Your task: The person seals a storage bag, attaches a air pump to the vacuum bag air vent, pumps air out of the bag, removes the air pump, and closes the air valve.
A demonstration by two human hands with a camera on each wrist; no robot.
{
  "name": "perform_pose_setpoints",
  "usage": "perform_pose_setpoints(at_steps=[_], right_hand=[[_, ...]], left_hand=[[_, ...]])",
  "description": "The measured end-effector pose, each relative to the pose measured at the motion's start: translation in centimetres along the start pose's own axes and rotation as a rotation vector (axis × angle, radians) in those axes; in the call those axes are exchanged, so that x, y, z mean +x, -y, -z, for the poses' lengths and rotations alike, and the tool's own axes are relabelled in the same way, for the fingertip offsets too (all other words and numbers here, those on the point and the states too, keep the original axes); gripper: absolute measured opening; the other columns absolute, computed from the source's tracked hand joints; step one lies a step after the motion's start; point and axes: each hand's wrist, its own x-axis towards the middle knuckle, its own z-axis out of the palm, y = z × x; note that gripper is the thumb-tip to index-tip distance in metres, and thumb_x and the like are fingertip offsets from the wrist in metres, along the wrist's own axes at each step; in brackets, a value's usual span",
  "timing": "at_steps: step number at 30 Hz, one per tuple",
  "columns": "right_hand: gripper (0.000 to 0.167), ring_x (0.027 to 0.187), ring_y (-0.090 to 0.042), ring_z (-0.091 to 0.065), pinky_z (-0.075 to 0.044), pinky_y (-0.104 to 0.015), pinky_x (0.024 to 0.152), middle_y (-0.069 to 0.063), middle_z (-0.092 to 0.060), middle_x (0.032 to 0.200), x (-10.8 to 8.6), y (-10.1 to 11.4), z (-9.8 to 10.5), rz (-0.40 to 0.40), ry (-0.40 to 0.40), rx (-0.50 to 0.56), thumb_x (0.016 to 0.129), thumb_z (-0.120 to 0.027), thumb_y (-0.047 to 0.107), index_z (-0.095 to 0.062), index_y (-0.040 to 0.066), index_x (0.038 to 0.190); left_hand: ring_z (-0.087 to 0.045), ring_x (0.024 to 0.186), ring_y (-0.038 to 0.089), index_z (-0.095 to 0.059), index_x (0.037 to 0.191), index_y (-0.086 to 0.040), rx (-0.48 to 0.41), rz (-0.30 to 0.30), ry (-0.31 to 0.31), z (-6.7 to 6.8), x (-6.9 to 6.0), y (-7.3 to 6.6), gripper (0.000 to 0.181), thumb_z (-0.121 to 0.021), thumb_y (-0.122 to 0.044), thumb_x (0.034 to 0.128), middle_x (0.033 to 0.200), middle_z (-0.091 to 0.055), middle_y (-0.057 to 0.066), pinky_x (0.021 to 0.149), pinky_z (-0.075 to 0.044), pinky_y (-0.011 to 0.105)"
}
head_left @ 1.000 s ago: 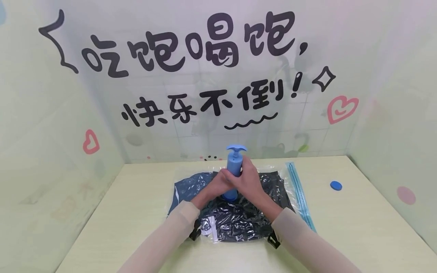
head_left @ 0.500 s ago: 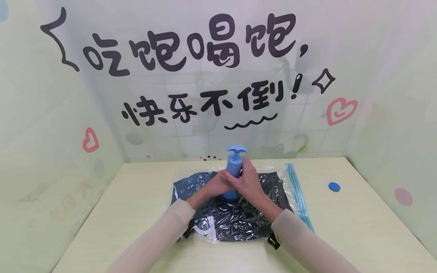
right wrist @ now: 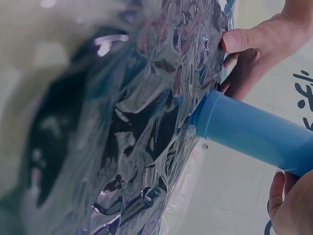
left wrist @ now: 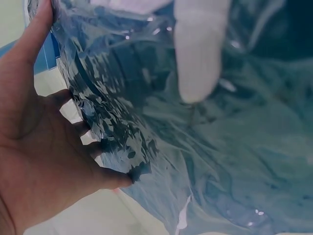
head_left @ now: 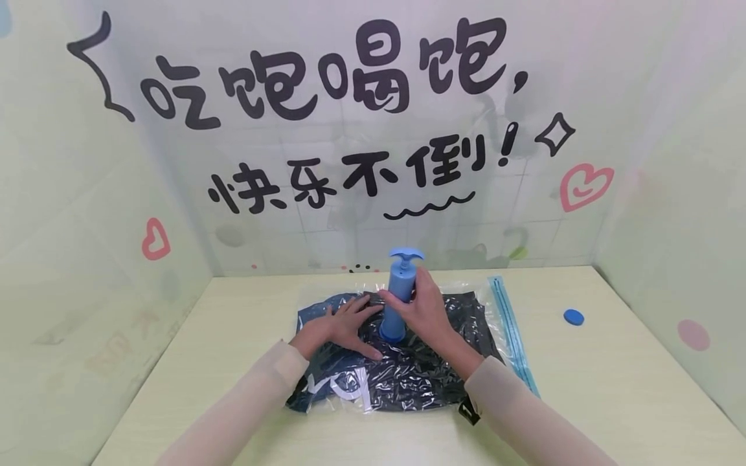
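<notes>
A clear plastic vacuum storage bag [head_left: 492, 317] lies on the table with dark folded clothes [head_left: 419, 385] inside, its film wrinkled and shiny. On the bag's middle stands a blue hand pump [head_left: 402, 285], slightly tilted, its T-shaped handle [head_left: 406, 254] a little above the barrel. My right hand [head_left: 430, 314] grips the barrel at its upper half. To the left of the pump's foot, my left hand [head_left: 344, 327] rests on the bag with fingers spread. In the right wrist view the pump's foot [right wrist: 208, 115] meets the film, with the left thumb [right wrist: 237, 40] touching the bag close by.
A round blue cap [head_left: 574, 317] lies on the table to the right of the bag. Along the bag's right edge runs a light-blue zip strip [head_left: 513, 336]. Walls enclose the pale table [head_left: 618, 388] at the back and sides, with black lettering on the back wall [head_left: 350, 246].
My left hand has let go of the pump barrel and moved left and down onto the bag, its fingers spreading. The right hand keeps its grip, and the pump stays in place.
</notes>
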Motion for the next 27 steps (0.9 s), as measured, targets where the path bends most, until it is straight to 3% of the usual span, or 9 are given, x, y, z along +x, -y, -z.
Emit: perform_pose_setpoints(at_steps=[18, 27], right_hand=[[0.061, 0.088, -0.031, -0.067, -0.058, -0.045, 0.068, -0.021, -0.061, 0.112, 0.06, 0.21, 0.33, -0.034, 0.022, 0.0, 0.088, -0.083, 0.026, -0.051, -0.007, 0.128], [0.061, 0.096, -0.036, -0.067, -0.059, -0.048, 0.072, -0.021, -0.062, 0.112, 0.24, 0.57, 0.95, -0.055, 0.085, 0.004, 0.089, -0.082, 0.027, -0.051, -0.007, 0.13]], left_hand=[[-0.009, 0.152, 0.039, -0.03, 0.162, -0.028, -0.02, 0.032, -0.029, -0.47, 0.21, -0.36, 0.101, -0.079, -0.062, 0.0803, 0.168, -0.012, 0.011, 0.109, -0.012, 0.075], [-0.009, 0.151, 0.039, -0.029, 0.162, -0.028, -0.029, 0.028, -0.02, -0.44, 0.37, -0.28, 0.101, -0.079, -0.061, 0.0805, 0.168, -0.012, 0.011, 0.109, -0.012, 0.075]])
